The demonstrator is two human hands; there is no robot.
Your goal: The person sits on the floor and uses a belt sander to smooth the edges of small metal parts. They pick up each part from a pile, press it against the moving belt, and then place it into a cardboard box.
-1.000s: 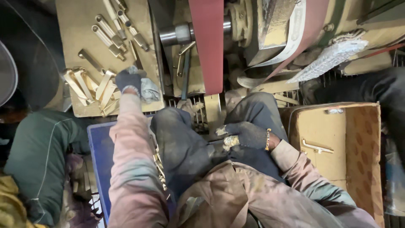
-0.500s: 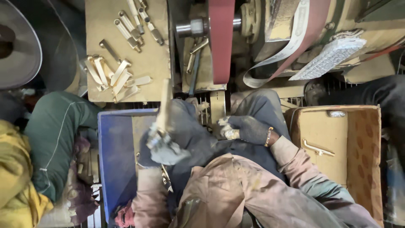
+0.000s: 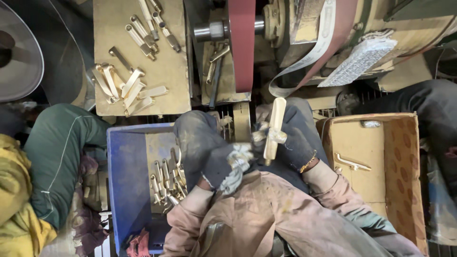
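- The right hand (image 3: pixel 290 143), in a dark glove, is closed around a brass handle piece (image 3: pixel 274 128).
- The brass handle piece stands almost straight up and down, just below the red sanding belt (image 3: pixel 242 45).
- The left hand (image 3: pixel 216 154), also gloved, is curled next to it. I cannot tell if it holds anything.
- The right hand is nearer the belt.
- A blue bin (image 3: pixel 124 181) with more brass pieces sits to the left.
- A cardboard box (image 3: pixel 404 157) with one metal piece (image 3: pixel 352 163) sits to the right.
- More brass pieces (image 3: pixel 126 88) lie on the table (image 3: pixel 176 71) up top.
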